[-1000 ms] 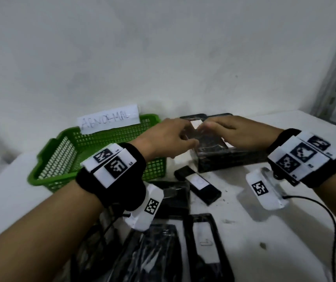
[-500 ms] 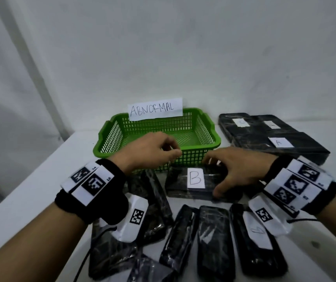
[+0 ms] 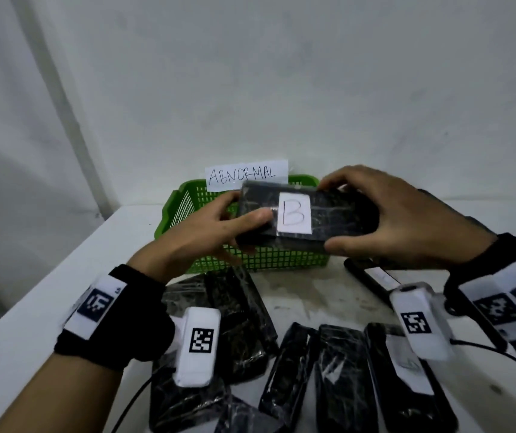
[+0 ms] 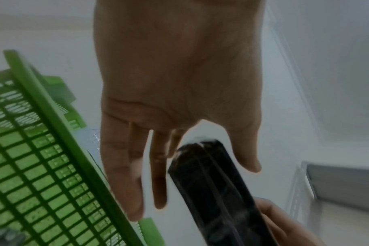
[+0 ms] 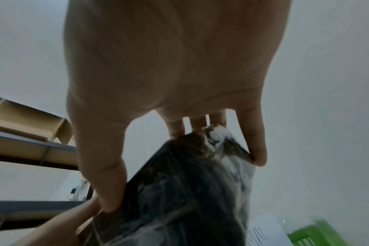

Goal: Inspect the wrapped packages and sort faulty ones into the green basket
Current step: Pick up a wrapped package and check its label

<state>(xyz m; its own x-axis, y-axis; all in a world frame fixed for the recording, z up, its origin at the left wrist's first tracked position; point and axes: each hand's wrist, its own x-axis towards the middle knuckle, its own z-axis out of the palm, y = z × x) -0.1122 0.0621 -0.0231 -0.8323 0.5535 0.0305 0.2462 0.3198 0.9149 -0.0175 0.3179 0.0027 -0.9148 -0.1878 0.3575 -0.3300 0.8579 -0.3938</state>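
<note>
Head view, package B: black wrapped package point(image 3: 300, 218) with a white label marked B, held in the air in front of the green basket point(image 3: 184, 210).
Head view, change: half a second ago it lay on the table point(image 3: 47, 301) before the basket under the right hand alone; it is now lifted clear and both hands hold it.
Head view, left hand point(image 3: 206, 232): thumb on the package's top face beside the label, fingers behind its left end.
Head view, right hand point(image 3: 397, 220): fingers curled over the far edge, thumb under the near edge, gripping the right end.
Head view, remainder: other black packages point(image 3: 341, 376) lie on the table near the wrists; the paper sign point(image 3: 245, 176) reads ABNORMAL.
Head view, hidden: package underside and basket interior largely covered.
Left wrist view: left hand point(image 4: 177, 93) with fingers extended along the package end point(image 4: 217, 188), thumb on the opposite face; green basket point(image 4: 42, 149) at left; frame blurred.
Right wrist view: right hand point(image 5: 173, 83) pinches the crumpled wrap end of the package point(image 5: 190, 191) between thumb and fingers; label not visible.
</note>
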